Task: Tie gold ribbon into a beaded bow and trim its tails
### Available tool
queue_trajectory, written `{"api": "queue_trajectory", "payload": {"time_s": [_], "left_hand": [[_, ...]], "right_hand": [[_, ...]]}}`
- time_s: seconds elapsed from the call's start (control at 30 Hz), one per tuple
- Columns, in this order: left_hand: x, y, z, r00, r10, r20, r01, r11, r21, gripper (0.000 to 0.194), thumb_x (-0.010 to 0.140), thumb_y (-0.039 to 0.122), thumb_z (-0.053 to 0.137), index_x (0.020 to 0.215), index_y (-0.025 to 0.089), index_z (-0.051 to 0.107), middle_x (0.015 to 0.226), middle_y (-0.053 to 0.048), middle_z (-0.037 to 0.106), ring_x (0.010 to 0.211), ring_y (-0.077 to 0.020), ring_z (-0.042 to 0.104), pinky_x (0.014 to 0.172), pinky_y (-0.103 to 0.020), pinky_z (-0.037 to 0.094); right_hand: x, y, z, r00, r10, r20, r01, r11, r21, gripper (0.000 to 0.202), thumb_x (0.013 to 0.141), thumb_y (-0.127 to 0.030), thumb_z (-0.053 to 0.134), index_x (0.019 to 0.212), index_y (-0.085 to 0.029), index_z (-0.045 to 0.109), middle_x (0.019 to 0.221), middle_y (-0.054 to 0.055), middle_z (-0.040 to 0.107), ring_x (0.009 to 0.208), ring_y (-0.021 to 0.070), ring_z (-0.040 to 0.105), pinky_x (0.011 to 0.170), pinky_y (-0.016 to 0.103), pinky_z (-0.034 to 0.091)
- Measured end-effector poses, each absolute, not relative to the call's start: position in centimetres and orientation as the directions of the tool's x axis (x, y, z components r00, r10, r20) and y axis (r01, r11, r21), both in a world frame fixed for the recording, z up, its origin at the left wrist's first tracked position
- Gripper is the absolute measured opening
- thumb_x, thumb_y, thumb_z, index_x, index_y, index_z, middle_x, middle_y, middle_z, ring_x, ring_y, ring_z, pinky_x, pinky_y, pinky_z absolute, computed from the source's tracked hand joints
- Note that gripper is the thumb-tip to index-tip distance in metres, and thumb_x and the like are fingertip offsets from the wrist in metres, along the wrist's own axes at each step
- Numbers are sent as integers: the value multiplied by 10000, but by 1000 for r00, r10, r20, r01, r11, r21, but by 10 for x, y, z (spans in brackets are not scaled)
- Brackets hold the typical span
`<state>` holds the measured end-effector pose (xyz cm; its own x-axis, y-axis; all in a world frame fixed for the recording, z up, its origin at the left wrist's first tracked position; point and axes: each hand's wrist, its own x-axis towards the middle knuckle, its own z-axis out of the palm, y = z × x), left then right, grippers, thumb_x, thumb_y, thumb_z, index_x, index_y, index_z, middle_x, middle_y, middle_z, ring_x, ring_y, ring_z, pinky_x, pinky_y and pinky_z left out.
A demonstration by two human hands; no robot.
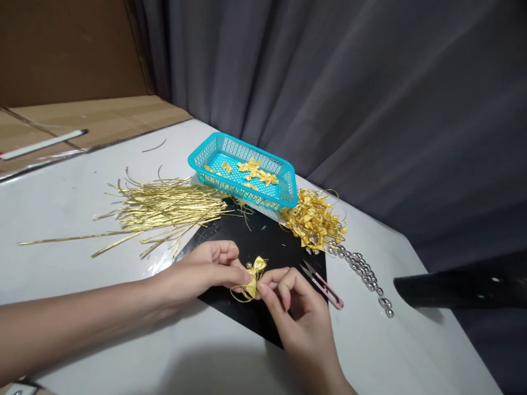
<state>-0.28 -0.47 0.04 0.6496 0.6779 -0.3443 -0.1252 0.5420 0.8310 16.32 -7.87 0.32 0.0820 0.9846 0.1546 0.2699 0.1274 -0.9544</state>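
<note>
Gold ribbon bow [254, 277] pinched between both hands over the black mat [272, 241]: left hand [206, 269] fingertips clamped on it, right hand [288, 299] fingers closed on its lower end. Pink snips [323, 285] just beside; teal basket [242, 170] behind.

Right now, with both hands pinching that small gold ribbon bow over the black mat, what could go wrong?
1. The small gold ribbon bow is held only by the fingertips of the left hand and right hand; a loose grip could let it slip or unravel.
2. The pink thread snips lie close beside the right hand, so it might brush the blades.
3. The row of small silver bells sits near the white table's edge and could roll off if nudged.
</note>
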Motion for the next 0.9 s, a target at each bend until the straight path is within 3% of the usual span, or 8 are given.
{"api": "queue_trajectory", "payload": {"time_s": [0.3, 0.53, 0.9], "left_hand": [[-4, -5, 3, 639, 696, -326, -124, 512, 850, 365, 725, 170, 714, 645, 196, 359, 599, 43, 617, 582, -104, 567, 548, -200, 340], [-4, -6, 3, 664, 687, -295, -144, 505, 851, 393, 749, 156, 701, 658, 202, 321, 663, 4, 687, 660, -120, 613, 577, -200, 357], [-4, -6, 4, 654, 698, -292, -148, 497, 855, 394, 763, 153, 701, 663, 196, 323, 640, 36, 654, 605, -86, 569, 542, -190, 332]], "right_hand": [[158, -78, -11, 107, 994, -28, -52, -23, -998, 435, 817, -363, 694, 651, -229, 315, 718, 5, 606, 650, 147, 619, 679, 286, 518], [158, -74, -3, 72, 997, -39, -98, -32, -995, 426, 800, -324, 718, 632, -215, 341, 707, -1, 617, 642, 127, 611, 674, 258, 506], [158, -76, -1, 90, 996, 18, -48, 23, -999, 362, 837, -292, 685, 656, -216, 380, 726, -6, 613, 655, 129, 626, 675, 253, 514]]}}
